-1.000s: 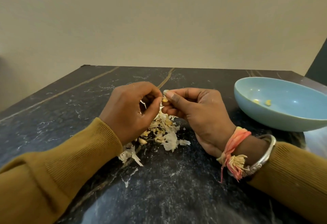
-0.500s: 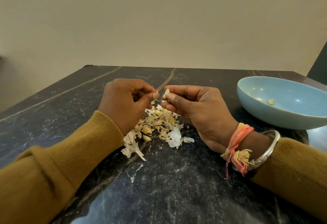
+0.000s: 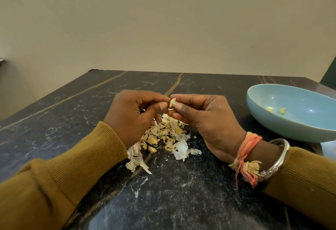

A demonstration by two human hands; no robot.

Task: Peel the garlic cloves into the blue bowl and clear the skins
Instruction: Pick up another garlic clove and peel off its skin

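Observation:
A small pale garlic clove (image 3: 172, 102) is pinched between the thumb and forefinger of my right hand (image 3: 205, 120), above the table. The curled fingertips of my left hand (image 3: 134, 115) touch the clove from the left. Under both hands lies a pile of papery garlic skins (image 3: 167, 137) with a few loose cloves (image 3: 152, 149) among them. The blue bowl (image 3: 283, 120) stands to the right with two peeled cloves (image 3: 276, 110) inside.
The dark marble table (image 3: 181, 193) runs back to a beige wall. Small skin flakes (image 3: 138, 189) lie scattered in front of the pile. The bowl sits close to the table's right edge, just beyond my right wrist with its bangle and thread.
Both hands have stayed together over the pile, working the clove. The clove shows more between the fingertips now, and more of the skin pile is uncovered below the hands.

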